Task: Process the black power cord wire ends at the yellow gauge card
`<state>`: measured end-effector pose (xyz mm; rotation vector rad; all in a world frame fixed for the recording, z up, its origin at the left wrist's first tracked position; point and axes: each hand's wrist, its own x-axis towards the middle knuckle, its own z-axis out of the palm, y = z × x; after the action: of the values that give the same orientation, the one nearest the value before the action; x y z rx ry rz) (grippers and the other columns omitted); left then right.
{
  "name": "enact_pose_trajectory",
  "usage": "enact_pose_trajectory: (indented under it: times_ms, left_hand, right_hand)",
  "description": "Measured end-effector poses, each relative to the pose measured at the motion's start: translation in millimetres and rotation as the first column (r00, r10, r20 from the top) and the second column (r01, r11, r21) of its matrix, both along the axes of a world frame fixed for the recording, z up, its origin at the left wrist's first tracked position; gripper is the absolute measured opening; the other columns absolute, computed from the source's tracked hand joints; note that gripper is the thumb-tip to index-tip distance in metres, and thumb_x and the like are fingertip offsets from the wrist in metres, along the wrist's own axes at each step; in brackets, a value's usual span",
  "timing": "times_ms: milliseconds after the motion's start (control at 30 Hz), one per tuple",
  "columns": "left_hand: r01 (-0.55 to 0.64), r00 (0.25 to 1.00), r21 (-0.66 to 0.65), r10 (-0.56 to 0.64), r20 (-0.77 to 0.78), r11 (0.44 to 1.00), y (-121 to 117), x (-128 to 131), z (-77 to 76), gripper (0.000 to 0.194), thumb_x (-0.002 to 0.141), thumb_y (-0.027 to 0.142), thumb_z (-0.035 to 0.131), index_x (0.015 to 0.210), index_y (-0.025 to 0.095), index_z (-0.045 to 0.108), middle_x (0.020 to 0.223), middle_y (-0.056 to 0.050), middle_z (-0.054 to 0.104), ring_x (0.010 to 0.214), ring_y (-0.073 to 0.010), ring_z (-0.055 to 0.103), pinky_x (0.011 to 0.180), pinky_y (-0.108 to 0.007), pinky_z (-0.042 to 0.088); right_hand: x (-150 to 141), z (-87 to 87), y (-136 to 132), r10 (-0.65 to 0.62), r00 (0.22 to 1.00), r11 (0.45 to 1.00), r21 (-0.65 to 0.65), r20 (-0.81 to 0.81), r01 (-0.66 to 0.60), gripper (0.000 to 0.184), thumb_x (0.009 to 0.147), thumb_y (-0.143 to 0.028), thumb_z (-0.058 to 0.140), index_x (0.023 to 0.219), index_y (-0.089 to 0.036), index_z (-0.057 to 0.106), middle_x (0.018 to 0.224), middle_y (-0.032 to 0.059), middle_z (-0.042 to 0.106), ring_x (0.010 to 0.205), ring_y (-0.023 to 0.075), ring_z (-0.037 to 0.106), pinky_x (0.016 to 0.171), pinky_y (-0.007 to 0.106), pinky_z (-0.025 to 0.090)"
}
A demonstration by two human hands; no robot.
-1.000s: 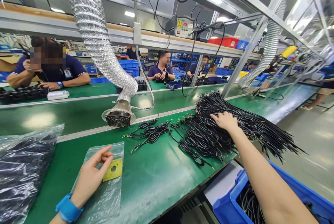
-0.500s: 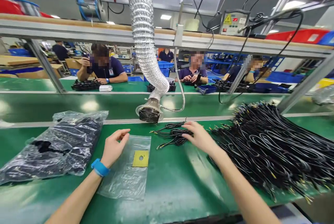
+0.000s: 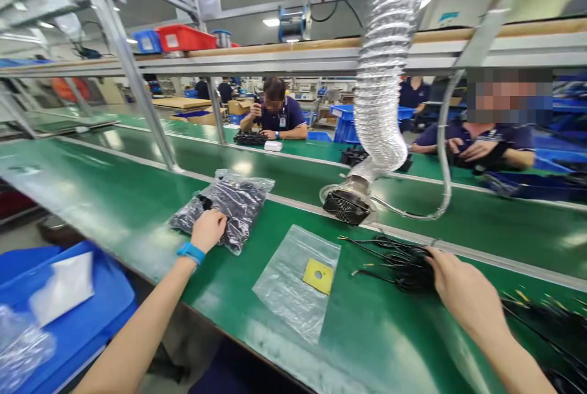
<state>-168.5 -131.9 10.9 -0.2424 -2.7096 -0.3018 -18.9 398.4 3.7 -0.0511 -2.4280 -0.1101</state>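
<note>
My left hand [image 3: 208, 229] is at the clear plastic bag [image 3: 245, 201] full of black parts, over the torn opening in its side. Its fingers are curled in, and what they grip is hidden. My right hand [image 3: 461, 284] has thumb and fingers closed at the right end of a small bunch of black cables [image 3: 398, 259], whose bare wire ends point left. Between the hands lies a flat clear zip bag [image 3: 287, 287] with a yellow square card [image 3: 318, 276] that has a round hole.
A fume duct [image 3: 385, 76] with a fan nozzle [image 3: 348, 201] hangs above the green bench [image 3: 376, 339]. More black cables [image 3: 554, 327] lie at the right. A blue bin [image 3: 105, 302] stands lower left. Co-workers sit across the line, one person [image 3: 279, 115] at the back.
The view has swung left. My left hand has moved from beside the zip bag to the bag of black parts. My right hand has closed at the cable bunch.
</note>
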Motion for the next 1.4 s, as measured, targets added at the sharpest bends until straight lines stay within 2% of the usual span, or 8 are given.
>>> enact_pose_trajectory:
  times_ms: [333, 667, 833, 1000, 1100, 1200, 1300, 1400]
  left_hand:
    - [0.176, 0.968, -0.051, -0.164, 0.188, 0.983, -13.6, -43.8, 6.1, 0.02, 0.077, 0.024, 0.05, 0.072, 0.019, 0.069, 0.084, -0.013, 0.071, 0.082, -0.0268, 0.067, 0.081, -0.034, 0.051]
    - [0.221, 0.975, -0.007, -0.221, 0.026, 0.975, -22.5, -31.3, -11.7, 0.032, 0.082, 0.038, 0.044, 0.082, 0.018, 0.07, 0.089, -0.012, 0.07, 0.08, -0.0298, 0.066, 0.073, -0.04, 0.052]
    - [0.043, 0.988, -0.05, -0.05, -0.147, 0.998, -14.0, -14.4, 4.8, 0.033, 0.088, 0.034, 0.038, 0.083, 0.017, 0.066, 0.083, -0.008, 0.068, 0.08, -0.0272, 0.064, 0.069, -0.033, 0.048]
    - [0.07, 0.965, 0.202, -0.014, -0.263, 0.977, 8.9, 7.2, 32.3, 0.024, 0.085, 0.033, 0.048, 0.086, 0.016, 0.066, 0.079, -0.004, 0.066, 0.083, -0.0231, 0.064, 0.076, -0.031, 0.048]
    - [0.204, 0.977, 0.45, -0.149, -0.156, 0.869, 38.4, 16.4, 45.9, 0.025, 0.078, 0.037, 0.06, 0.087, 0.015, 0.068, 0.081, -0.005, 0.068, 0.074, -0.019, 0.062, 0.074, -0.031, 0.05]
    - [0.274, 0.938, 0.737, -0.342, -0.062, 0.618, 79.9, 15.9, 50.3, 0.033, 0.07, 0.039, 0.07, 0.092, 0.015, 0.068, 0.077, -0.003, 0.066, 0.067, -0.0158, 0.06, 0.065, -0.028, 0.051]
    - [0.231, 0.845, 0.919, -0.535, -0.027, 0.319, 125.8, 8.3, 43.1, 0.039, 0.066, 0.04, 0.075, 0.094, 0.013, 0.069, 0.072, -0.002, 0.064, 0.063, -0.014, 0.059, 0.062, -0.028, 0.05]
    - [0.123, 0.762, 0.984, -0.647, -0.008, 0.133, 163.7, 2.3, 25.9, 0.039, 0.061, 0.037, 0.08, 0.09, 0.012, 0.07, 0.075, -0.003, 0.066, 0.066, -0.0134, 0.06, 0.066, -0.029, 0.051]
  right_hand:
    - [45.8, 20.4, -73.9, 0.012, 0.998, 0.959, 0.282, -0.055, 0.004, 0.031, 0.097, -0.018, 0.036, 0.112, -0.011, 0.062, 0.079, 0.0112, 0.066, 0.071, 0.0214, 0.059, 0.071, 0.033, 0.041]
    - [69.7, -27.4, -108.2, 0.003, 0.989, 0.996, 0.086, 0.15, -0.016, 0.034, 0.1, -0.034, 0.038, 0.117, -0.013, 0.059, 0.102, 0.0155, 0.065, 0.091, 0.0272, 0.059, 0.078, 0.039, 0.042]
    - [36.8, -23.9, -126.5, 0.101, 0.967, 0.993, 0.033, 0.232, -0.111, 0.021, 0.097, -0.028, 0.047, 0.095, -0.017, 0.064, 0.087, 0.0103, 0.065, 0.084, 0.0249, 0.058, 0.08, 0.038, 0.041]
    - [22.9, -27.8, -136.3, 0.179, 0.96, 0.977, -0.151, 0.217, -0.148, 0.027, 0.099, -0.02, 0.038, 0.086, -0.017, 0.062, 0.082, 0.0083, 0.065, 0.075, 0.0216, 0.059, 0.074, 0.035, 0.044]
    - [23.8, -22.7, -144.7, 0.349, 0.921, 0.87, -0.425, 0.173, -0.25, 0.029, 0.099, -0.021, 0.034, 0.106, -0.018, 0.062, 0.085, 0.006, 0.065, 0.07, 0.0179, 0.061, 0.066, 0.03, 0.048]
    - [23.5, -17.0, -158.8, 0.482, 0.872, 0.725, -0.598, 0.087, -0.341, 0.031, 0.098, -0.021, 0.035, 0.113, -0.02, 0.062, 0.085, 0.0043, 0.063, 0.073, 0.0156, 0.062, 0.066, 0.026, 0.051]
    - [23.2, -18.4, -170.5, 0.483, 0.876, 0.702, -0.6, 0.004, -0.385, 0.028, 0.098, -0.027, 0.042, 0.101, -0.02, 0.068, 0.082, 0.0048, 0.062, 0.071, 0.0158, 0.062, 0.065, 0.026, 0.051]
    - [25.7, -24.7, -172.9, 0.481, 0.877, 0.721, -0.563, -0.014, -0.404, 0.029, 0.099, -0.032, 0.043, 0.094, -0.02, 0.07, 0.078, 0.0053, 0.063, 0.07, 0.0169, 0.062, 0.064, 0.028, 0.05]
